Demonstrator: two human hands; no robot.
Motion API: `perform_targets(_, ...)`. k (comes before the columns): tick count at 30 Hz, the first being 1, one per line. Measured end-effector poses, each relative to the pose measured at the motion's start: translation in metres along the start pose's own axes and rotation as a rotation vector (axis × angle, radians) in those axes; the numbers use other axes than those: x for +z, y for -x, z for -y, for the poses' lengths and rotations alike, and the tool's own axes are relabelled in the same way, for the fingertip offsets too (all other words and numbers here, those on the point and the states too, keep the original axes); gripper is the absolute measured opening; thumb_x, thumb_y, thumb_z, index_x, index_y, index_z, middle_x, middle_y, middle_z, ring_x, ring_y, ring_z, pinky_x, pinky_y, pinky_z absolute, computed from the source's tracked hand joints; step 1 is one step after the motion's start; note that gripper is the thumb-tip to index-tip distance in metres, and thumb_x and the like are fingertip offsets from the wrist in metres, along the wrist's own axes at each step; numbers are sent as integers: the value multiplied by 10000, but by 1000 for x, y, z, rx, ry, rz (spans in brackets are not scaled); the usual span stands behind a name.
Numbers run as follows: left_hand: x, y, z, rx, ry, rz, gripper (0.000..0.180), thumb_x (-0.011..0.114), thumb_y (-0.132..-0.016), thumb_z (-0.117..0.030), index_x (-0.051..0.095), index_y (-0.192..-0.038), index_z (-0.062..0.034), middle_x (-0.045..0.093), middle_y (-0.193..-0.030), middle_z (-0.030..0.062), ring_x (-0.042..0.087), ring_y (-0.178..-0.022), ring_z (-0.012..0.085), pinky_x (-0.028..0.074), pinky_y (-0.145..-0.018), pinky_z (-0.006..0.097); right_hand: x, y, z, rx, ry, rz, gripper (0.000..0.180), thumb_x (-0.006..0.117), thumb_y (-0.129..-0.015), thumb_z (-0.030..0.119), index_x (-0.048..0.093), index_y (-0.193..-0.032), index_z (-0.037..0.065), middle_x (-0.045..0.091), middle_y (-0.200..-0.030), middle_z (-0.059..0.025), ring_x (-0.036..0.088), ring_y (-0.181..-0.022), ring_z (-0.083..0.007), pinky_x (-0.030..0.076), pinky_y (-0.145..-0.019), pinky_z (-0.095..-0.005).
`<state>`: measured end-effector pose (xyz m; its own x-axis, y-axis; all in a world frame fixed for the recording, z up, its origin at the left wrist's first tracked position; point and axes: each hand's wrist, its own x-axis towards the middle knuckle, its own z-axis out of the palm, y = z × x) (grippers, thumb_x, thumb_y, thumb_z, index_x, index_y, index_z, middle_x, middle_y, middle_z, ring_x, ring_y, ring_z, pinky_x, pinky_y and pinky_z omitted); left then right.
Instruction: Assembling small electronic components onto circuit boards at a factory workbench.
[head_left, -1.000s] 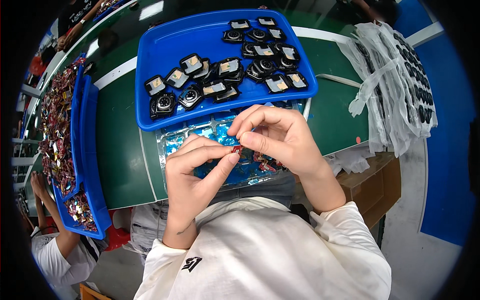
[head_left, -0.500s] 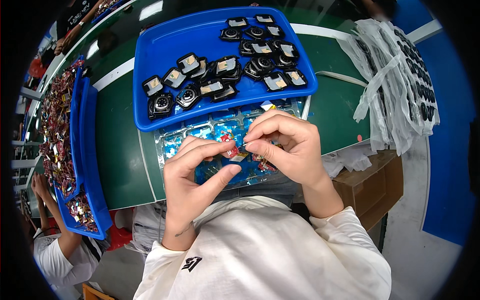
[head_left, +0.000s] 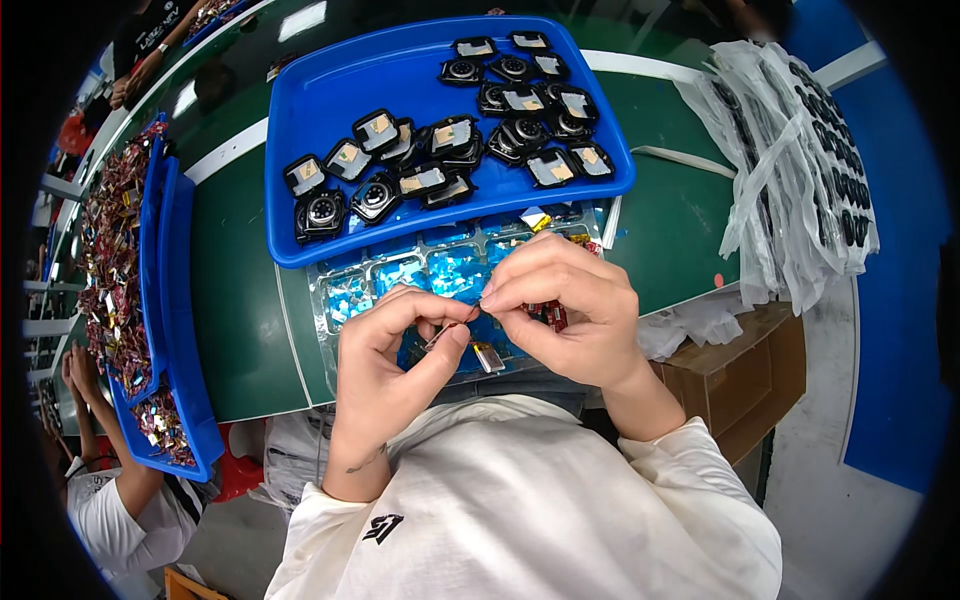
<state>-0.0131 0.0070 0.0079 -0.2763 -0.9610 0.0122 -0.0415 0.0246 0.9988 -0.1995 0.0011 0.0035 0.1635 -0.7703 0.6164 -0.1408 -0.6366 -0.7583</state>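
Note:
Both hands meet over a clear plastic tray (head_left: 322, 300) with blue-lined compartments. Between the thumb and forefinger of my left hand (head_left: 392, 345) is a small, thin reddish circuit board (head_left: 440, 336), turned nearly edge-on. A silver battery (head_left: 488, 357) with a yellow end shows just below my fingertips; whether it hangs from the board or lies on the tray, I cannot tell. My right hand (head_left: 570, 310) pinches at a thin dark reddish wire (head_left: 474, 313) near the left fingertips. Several red boards (head_left: 548, 314) lie partly hidden behind the right hand.
A blue tray (head_left: 330, 85) of black watch cases stands beyond the hands. At left, a blue bin (head_left: 185, 300) is heaped with small red and gold parts. Bagged black parts (head_left: 800, 150) lie at right, above a cardboard box (head_left: 740, 360). Another person's hands (head_left: 82, 375) are far left.
The red board has turned from face-up to nearly edge-on in my left fingers. The silver battery now shows lower down. My right fingertips have shifted slightly left and down.

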Motion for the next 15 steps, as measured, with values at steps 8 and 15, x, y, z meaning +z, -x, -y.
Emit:
perform_targets(8,0,-3,4,233,-251,-54,119,725,-720,-11,693,-834,-19,637,-730,37,531,-692,144,415,-656,271,2,5,0,208,-154,-42,177,678,-704,-104,669,-844,5,651,-852,-85,616,-744,-164,484,-635,-263)
perform_targets(15,0,-1,-1,236,-291,-43,108,754,-716,-34,702,-811,-25,650,-705,47,556,-669,155,415,-643,269,2,9,0,269,-181,-32,175,688,-742,-85,654,-898,-13,648,-906,-99,628,-821,-152,503,-700,-253)
